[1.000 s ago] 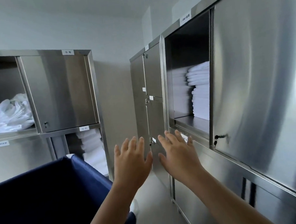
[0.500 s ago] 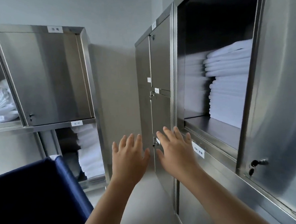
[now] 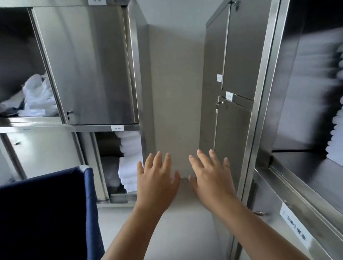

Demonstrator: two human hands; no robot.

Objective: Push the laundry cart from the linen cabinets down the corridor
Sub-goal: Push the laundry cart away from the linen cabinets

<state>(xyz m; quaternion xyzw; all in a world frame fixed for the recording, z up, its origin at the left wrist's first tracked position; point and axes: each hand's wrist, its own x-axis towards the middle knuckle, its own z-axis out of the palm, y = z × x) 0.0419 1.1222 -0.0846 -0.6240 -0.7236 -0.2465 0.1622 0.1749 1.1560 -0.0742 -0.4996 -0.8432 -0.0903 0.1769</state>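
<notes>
A plain pale wall (image 3: 176,93) fills the corner ahead. The floor (image 3: 180,225) is smooth and grey. Shiny steel cupboards line both sides, and daylight glints off the closed sliding door (image 3: 90,70) on the left. Small white labels (image 3: 117,128) are stuck on the frames.

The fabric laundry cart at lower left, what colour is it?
Dark navy blue, with a white corner piece; the fabric laundry cart shows only in the head view.
</notes>
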